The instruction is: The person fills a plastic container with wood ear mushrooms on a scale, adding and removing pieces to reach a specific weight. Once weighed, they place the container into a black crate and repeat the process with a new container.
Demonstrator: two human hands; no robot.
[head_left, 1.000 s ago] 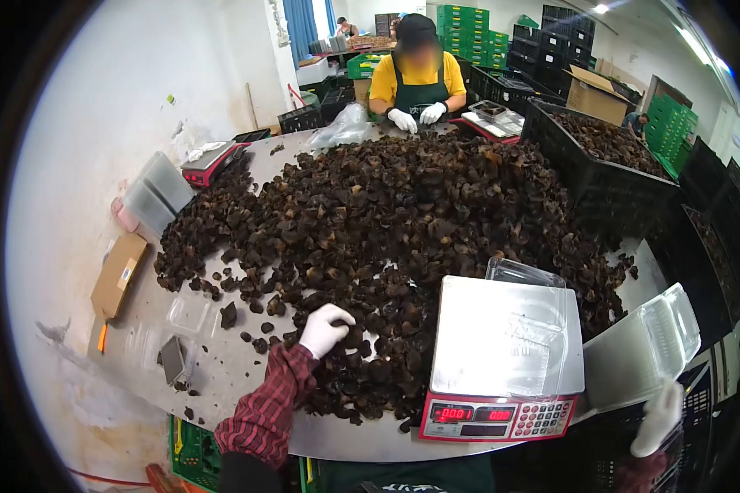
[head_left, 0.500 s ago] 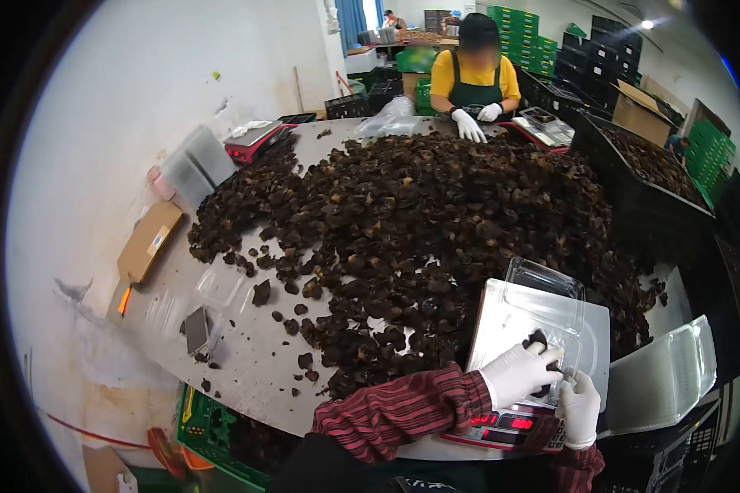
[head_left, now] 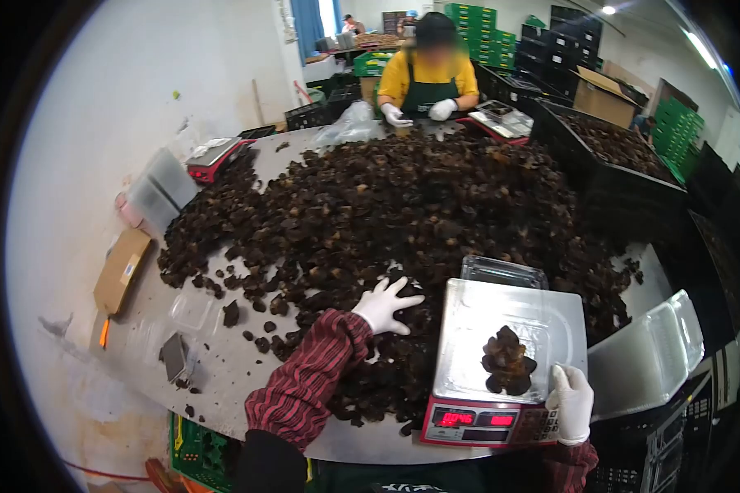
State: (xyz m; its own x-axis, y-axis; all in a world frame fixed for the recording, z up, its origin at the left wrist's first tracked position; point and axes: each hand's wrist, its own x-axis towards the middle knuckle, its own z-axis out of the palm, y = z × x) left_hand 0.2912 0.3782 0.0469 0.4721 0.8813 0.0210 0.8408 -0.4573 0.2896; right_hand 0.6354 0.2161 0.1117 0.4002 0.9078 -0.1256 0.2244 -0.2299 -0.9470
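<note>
My left hand, in a white glove, is spread open over the near part of a large heap of dark brown, fungus-like pieces. My right hand, also gloved, is at the right edge of a red and silver scale, its fingers curled by the rim of a clear plastic tray. Whether it grips the rim is hard to tell. A small cluster of dark pieces lies in that tray on the scale. Behind the scale's plate is a clear lid.
Stacked clear trays stand right of the scale. Across the table is a co-worker in white gloves. A black crate of pieces is at the right. Another scale and a cardboard piece are at the left.
My left hand has left the tray and moved left to the heap, its fingers spreading. The cluster in the tray is now uncovered. The view has shifted, and the co-worker's hands have moved.
</note>
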